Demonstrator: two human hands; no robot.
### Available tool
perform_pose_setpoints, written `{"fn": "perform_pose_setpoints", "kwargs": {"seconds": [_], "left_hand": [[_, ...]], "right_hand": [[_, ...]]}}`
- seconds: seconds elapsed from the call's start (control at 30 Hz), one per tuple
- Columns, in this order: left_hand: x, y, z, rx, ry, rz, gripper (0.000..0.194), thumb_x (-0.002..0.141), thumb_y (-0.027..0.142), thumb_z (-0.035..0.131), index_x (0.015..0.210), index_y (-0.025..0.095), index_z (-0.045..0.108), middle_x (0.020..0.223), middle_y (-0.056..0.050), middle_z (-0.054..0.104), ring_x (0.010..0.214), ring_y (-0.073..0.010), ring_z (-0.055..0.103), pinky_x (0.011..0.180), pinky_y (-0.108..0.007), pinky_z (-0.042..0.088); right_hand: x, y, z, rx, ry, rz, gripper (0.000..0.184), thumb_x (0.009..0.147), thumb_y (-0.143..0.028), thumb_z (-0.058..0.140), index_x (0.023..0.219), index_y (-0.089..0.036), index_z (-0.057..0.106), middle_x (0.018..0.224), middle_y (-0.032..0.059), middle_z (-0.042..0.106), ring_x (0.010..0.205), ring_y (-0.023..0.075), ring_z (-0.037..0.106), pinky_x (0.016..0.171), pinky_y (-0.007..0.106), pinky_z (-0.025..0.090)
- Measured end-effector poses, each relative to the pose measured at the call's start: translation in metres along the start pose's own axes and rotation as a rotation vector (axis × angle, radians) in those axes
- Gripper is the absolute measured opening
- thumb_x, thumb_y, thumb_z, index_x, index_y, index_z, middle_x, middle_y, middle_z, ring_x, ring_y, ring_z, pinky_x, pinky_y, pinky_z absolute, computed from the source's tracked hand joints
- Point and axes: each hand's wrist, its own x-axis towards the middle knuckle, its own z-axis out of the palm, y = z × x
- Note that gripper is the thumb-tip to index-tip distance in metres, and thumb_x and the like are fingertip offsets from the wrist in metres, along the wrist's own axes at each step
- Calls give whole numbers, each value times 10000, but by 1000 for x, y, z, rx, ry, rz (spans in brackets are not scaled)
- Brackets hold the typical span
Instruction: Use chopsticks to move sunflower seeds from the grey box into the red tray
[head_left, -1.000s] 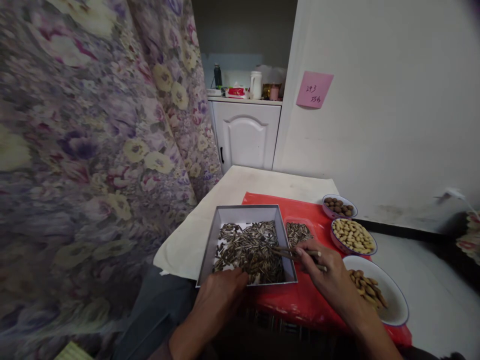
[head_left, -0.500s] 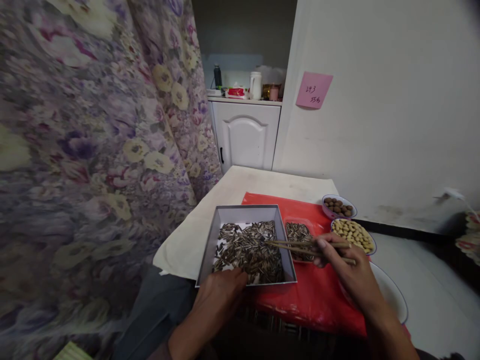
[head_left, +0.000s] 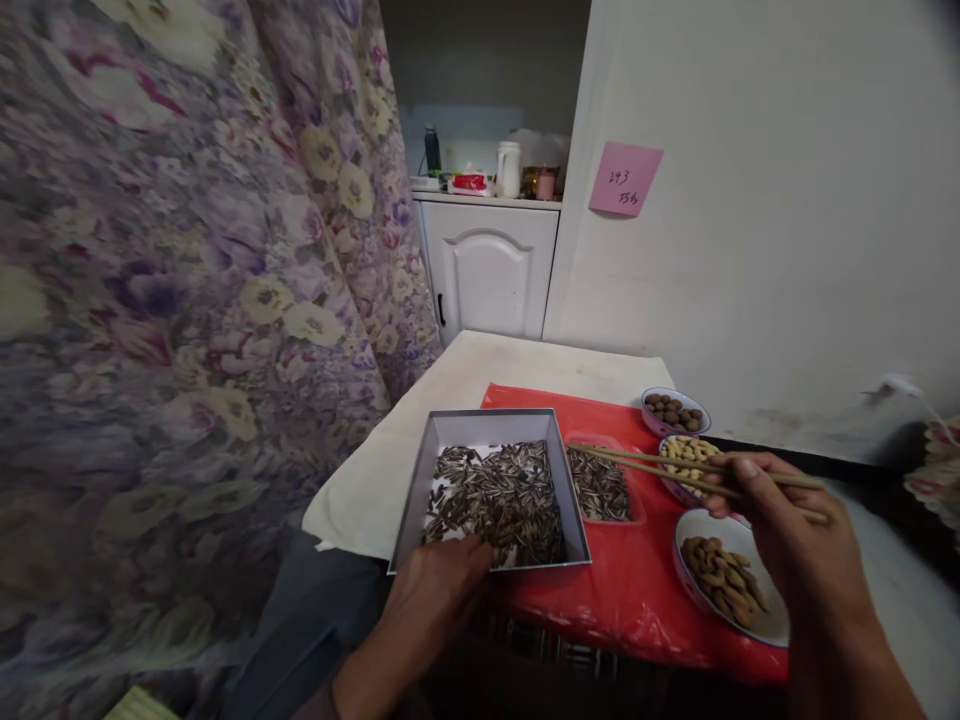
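Observation:
My left hand (head_left: 442, 585) rests on the near edge of a grey square box (head_left: 450, 428) holding striped sunflower seeds (head_left: 499, 495), fingers curled over its rim. My right hand (head_left: 787, 535) is closed on a pair of wooden chopsticks (head_left: 652, 462). Their tips hover above a small red tray of sunflower seeds (head_left: 604, 485) just right of the box. I cannot tell whether a seed sits between the tips.
A red mat (head_left: 615, 590) covers the near part of a white table (head_left: 480, 365). Three bowls stand at the right: brown nuts (head_left: 675, 410), peanuts (head_left: 686, 452), almonds (head_left: 724, 580). A floral curtain (head_left: 187, 300) hangs left; a white cabinet (head_left: 491, 265) and a pink note (head_left: 625, 178) lie beyond.
My right hand has lifted the chopsticks out of the grey box and swung them right, from over the box's seeds to above the small red tray. My left hand stayed put.

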Motion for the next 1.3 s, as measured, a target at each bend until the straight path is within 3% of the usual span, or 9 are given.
{"fn": "perform_pose_setpoints", "kwargs": {"seconds": [0.1,0.23,0.33,0.47,0.57,0.8,1.2,1.3], "left_hand": [[0,0,0,12,-3,-5,99,860,163,497,906,214,569,903,-31,659,801,-196,644,645,-279,451],[0,1,-3,21,-33,-24,107,849,155,509,912,219,567,906,-24,660,802,-189,647,641,-267,446],[0,0,-3,10,-24,-14,94,850,158,516,903,219,564,898,-20,656,803,-176,640,644,-255,444],[0,-2,0,3,11,2,93,851,152,505,890,216,560,885,-20,652,783,-186,637,631,-271,443],[0,-2,1,0,21,6,94,860,157,492,886,213,562,883,-26,654,779,-198,640,621,-288,442],[1,2,-5,1,-28,-5,115,849,146,498,902,203,583,909,-44,666,789,-207,649,614,-297,439],[1,1,-3,12,-26,-15,117,853,136,493,895,199,581,885,-32,664,777,-175,640,638,-260,458],[1,1,-5,9,-22,-5,111,854,146,491,899,207,573,895,-25,664,785,-187,647,643,-276,473]], "right_hand": [[2,0,-10,124,28,97,267,837,-435,696,906,-177,705,727,68,727,596,214,688,628,316,566],[-3,-5,-3,77,4,84,287,846,-453,675,894,-171,702,679,61,704,628,235,691,611,325,554],[-13,-13,18,15,-131,26,283,878,-449,629,886,-174,698,642,39,680,628,220,682,630,314,552],[-30,-21,49,-110,-433,-80,236,927,-402,567,891,-196,678,736,27,684,604,177,657,567,270,528],[-39,-22,64,-216,-526,-184,239,965,-361,509,874,-201,661,737,22,669,592,160,632,574,263,512],[-45,-16,77,-255,-557,-225,219,974,-318,482,914,-205,659,844,47,690,733,186,671,644,271,546],[-41,-12,74,-246,-495,-276,231,978,-322,487,872,-194,647,725,19,646,603,156,616,571,248,481],[-44,-14,76,-261,-523,-281,224,982,-298,479,870,-198,646,765,29,659,648,162,631,600,252,489]]}}
